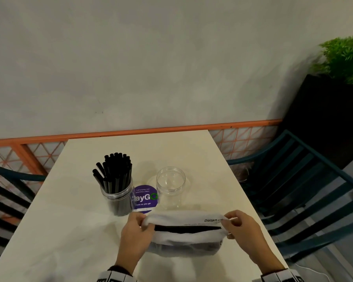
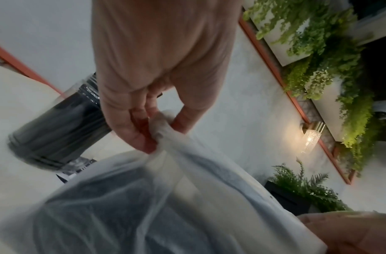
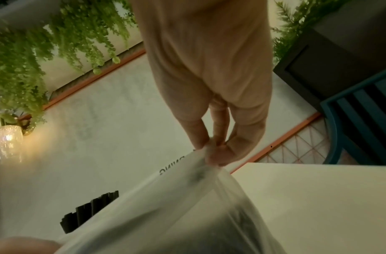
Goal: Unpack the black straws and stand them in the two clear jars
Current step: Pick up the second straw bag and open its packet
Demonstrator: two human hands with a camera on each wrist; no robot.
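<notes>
hands, left hand and right hand, pinch opposite ends of the straw bag.

Likely office pantry: "keep our pantries clean" sticker, table, chairs.

Left jar full; right jar empty, upright.

Head camera looks down over the counter; both wrist cameras look closely along the hands, sharing the plastic bag.
</notes>
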